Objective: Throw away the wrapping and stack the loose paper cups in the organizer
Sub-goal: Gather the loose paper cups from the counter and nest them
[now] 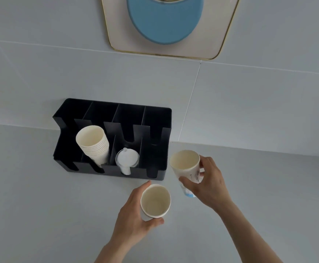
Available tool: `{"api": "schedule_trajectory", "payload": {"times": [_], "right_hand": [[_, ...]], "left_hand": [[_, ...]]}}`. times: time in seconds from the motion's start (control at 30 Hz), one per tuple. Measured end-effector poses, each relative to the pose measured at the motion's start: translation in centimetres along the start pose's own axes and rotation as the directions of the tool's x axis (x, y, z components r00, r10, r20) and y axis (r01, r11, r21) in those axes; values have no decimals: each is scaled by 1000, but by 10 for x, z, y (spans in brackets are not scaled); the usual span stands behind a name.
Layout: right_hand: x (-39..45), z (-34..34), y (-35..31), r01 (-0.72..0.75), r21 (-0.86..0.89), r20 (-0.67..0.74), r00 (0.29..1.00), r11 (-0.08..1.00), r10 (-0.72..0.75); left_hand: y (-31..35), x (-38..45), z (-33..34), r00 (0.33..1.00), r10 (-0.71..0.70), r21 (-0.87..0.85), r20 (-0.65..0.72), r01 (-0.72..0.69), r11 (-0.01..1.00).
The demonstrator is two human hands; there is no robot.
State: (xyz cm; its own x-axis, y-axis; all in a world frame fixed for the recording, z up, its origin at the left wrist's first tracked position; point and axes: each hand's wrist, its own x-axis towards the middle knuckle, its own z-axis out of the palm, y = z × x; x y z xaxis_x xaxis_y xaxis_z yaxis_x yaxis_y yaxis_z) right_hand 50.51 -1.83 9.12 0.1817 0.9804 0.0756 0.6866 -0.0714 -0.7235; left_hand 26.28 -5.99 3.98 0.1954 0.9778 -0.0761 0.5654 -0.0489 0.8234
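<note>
2 paper cups [155, 201], each wrapped by 1 hand's fingers [186, 181].

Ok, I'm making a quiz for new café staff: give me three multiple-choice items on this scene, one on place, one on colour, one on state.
1. Where does the stack of cups sit?
A. In the organizer
B. On the counter
C. In a hand

2. What colour is the organizer?
A. White
B. Black
C. Blue

3. What are the hands doing?
A. Both empty
B. One holds a cup
C. Each holds a cup

Answers: 1 A, it leans in a left compartment. 2 B, its walls are black. 3 C, the left hand grips one cup, the right hand another cup.
</note>
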Motion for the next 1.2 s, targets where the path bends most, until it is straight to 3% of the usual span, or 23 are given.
{"api": "schedule_trajectory", "payload": {"times": [0.17, 0.3, 0.67, 0.8, 0.97, 1.07, 1.2], "right_hand": [[-41, -7, -54, 39, 257, -11, 999, 966, -37], [-61, 7, -76, 56, 346, 24, 997, 937, -68], [-87, 64, -58, -61, 220, 67, 997, 974, 47], [-91, 74, -50, -70, 166, 109, 993, 984, 52], [-95, 74, -38, -104, 115, 212, 974, 988, 78], [-96, 67, -33, -159, 96, 263, 956, 983, 129], [-92, 54, -31, -352, 213, 336, 902, 912, 269]], "left_hand": [[-9, -4, -14, 999, 17, -10, 42, -16, 1000], [-17, -7, -22, 996, 25, -37, 88, -22, 999], [-24, -11, -44, 980, 48, -152, 193, -18, 988], [-18, -8, -52, 986, 52, -246, 156, -12, 969], [-9, 1, -53, 991, -9, -240, 133, 41, 970], [-9, 2, -53, 990, -23, -207, 142, 52, 977], [-8, 3, -55, 987, -83, -185, 136, 107, 977]]}}
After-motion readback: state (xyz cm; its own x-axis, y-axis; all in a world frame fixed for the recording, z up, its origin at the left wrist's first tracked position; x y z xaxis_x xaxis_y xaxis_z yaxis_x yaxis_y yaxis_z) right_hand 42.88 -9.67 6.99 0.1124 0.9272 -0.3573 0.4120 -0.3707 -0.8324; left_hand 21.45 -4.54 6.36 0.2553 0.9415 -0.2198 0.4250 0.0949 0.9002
